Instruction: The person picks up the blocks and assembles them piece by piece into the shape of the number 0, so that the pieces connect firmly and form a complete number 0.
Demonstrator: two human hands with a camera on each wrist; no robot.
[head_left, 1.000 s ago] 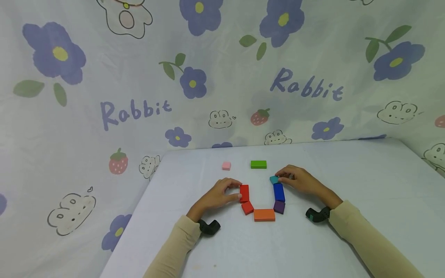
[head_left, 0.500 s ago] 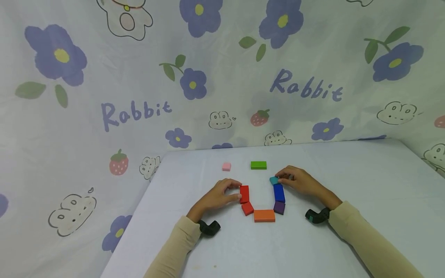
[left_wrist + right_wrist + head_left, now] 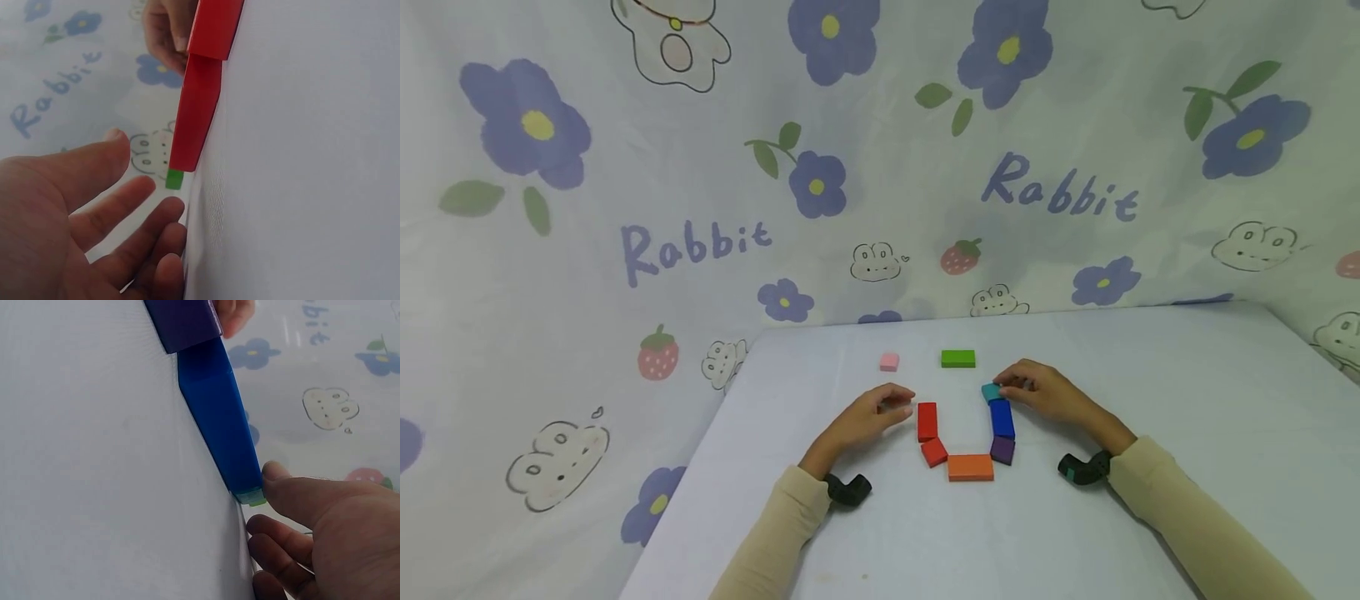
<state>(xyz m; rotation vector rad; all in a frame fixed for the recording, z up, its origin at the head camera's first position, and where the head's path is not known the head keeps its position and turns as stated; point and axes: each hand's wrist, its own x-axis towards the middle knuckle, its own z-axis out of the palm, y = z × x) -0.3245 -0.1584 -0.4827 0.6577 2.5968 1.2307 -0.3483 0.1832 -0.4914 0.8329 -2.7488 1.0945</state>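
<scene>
My left hand [image 3: 865, 415] hovers just left of a long red block [image 3: 927, 422], apart from it, fingers loosely bent with nothing between them. In the left wrist view a gap separates the thumb and fingers from that red block [image 3: 195, 119]. At the right side, my right hand [image 3: 1045, 389] pinches a small teal block [image 3: 991, 392] at its right end. That teal block touches the far end of a blue block [image 3: 1002, 419]. The right wrist view shows the thumb at the teal piece [image 3: 249, 496], which is mostly hidden behind the blue block [image 3: 222, 425].
A small red block [image 3: 935, 452], an orange block [image 3: 971, 467] and a purple block [image 3: 1003, 451] join the sides into a U shape. Farther back lie a pink block [image 3: 889, 362] and a green block [image 3: 958, 358] on the white table [image 3: 1075, 550]. A printed curtain hangs behind.
My left hand has let go of the long red block and drawn slightly left. The right hand stays at the teal block. The head view has tilted up a little.
</scene>
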